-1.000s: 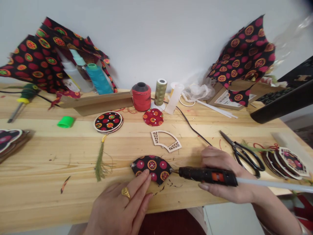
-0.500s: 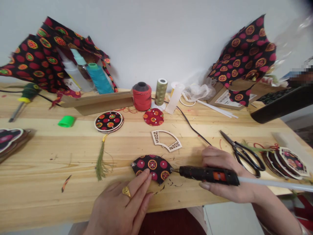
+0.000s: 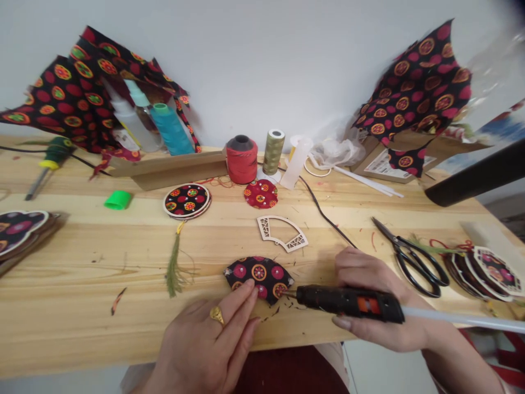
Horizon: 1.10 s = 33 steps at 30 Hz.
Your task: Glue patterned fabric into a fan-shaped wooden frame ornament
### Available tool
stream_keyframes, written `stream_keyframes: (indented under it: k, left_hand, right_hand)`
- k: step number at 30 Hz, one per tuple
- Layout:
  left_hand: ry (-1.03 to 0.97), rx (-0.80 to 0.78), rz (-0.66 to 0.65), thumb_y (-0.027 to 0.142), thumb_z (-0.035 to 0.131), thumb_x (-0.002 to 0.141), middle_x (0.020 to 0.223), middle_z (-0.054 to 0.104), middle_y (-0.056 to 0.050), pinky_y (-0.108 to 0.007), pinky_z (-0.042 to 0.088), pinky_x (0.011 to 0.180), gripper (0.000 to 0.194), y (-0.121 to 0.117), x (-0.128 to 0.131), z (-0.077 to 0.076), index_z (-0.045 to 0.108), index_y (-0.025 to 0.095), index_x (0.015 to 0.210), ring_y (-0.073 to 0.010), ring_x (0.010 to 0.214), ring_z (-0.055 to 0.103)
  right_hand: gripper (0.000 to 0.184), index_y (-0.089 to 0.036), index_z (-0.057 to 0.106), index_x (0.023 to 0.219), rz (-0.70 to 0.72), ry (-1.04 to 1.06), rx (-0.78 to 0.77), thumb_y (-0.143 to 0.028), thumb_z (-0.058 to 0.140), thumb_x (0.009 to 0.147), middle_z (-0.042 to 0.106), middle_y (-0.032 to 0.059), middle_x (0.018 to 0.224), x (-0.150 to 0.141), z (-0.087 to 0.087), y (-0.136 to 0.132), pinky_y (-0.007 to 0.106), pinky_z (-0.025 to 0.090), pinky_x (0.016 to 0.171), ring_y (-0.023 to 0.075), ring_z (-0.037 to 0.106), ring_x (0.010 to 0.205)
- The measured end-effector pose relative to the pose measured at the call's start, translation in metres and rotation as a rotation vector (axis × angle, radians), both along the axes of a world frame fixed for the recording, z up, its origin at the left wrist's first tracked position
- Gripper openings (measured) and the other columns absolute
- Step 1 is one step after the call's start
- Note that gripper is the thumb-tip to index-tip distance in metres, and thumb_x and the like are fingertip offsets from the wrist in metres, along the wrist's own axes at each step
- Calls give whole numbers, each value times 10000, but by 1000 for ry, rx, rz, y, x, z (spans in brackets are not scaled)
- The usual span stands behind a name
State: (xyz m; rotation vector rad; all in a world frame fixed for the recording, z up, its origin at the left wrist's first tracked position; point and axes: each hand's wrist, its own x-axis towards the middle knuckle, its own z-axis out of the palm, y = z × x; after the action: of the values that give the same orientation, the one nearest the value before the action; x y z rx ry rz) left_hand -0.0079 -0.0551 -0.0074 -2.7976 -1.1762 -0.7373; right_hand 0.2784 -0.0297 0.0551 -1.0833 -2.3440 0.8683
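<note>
A fan-shaped piece of patterned dark fabric (image 3: 258, 272) lies on the wooden table near its front edge. My left hand (image 3: 209, 339) rests with fingers stretched out, the fingertips pressing on the fabric's lower middle. In my right hand (image 3: 381, 279) is a hot glue gun (image 3: 348, 302) with a long white glue stick (image 3: 463, 318) at its back. Its metal nozzle meets the right side of the fabric, near the lower corner. Just beyond the fabric lies a pale wooden fan-shaped frame (image 3: 283, 233) with lattice ends.
Black scissors (image 3: 410, 258) lie to the right, beside a stack of framed pieces (image 3: 484, 273). Behind are a round tasselled piece (image 3: 187, 201), a red fabric disc (image 3: 261, 194) and thread spools (image 3: 241, 160). A screwdriver (image 3: 51, 162) and green cap (image 3: 117, 200) are at left.
The glue gun's nozzle has moved down along the fabric's right side, from its right tip toward the lower corner. My left hand keeps its place on the fabric. The view has shifted slightly.
</note>
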Motion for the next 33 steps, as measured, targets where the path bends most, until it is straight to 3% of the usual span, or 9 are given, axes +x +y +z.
stream_keyframes:
  k: [9, 33]
  left_hand:
    - [-24, -12, -21, 108, 462, 867, 1163, 702, -116, -371, 536, 695, 345, 0, 0, 2, 612, 114, 1178, -227, 839, 692]
    - [-17, -19, -29, 99, 460, 875, 1179, 690, -131, -383, 552, 700, 354, 0, -1, 0, 584, 108, 1206, -232, 872, 691]
  right_hand:
    - [269, -198, 472, 637, 12, -21, -25, -374, 586, 805, 395, -25, 612, -15, -6, -2, 336, 358, 639, 151, 413, 605]
    - [276, -200, 442, 633, 5, -12, -49, -345, 603, 803, 396, -21, 614, -5, -4, -3, 322, 340, 628, 155, 413, 627]
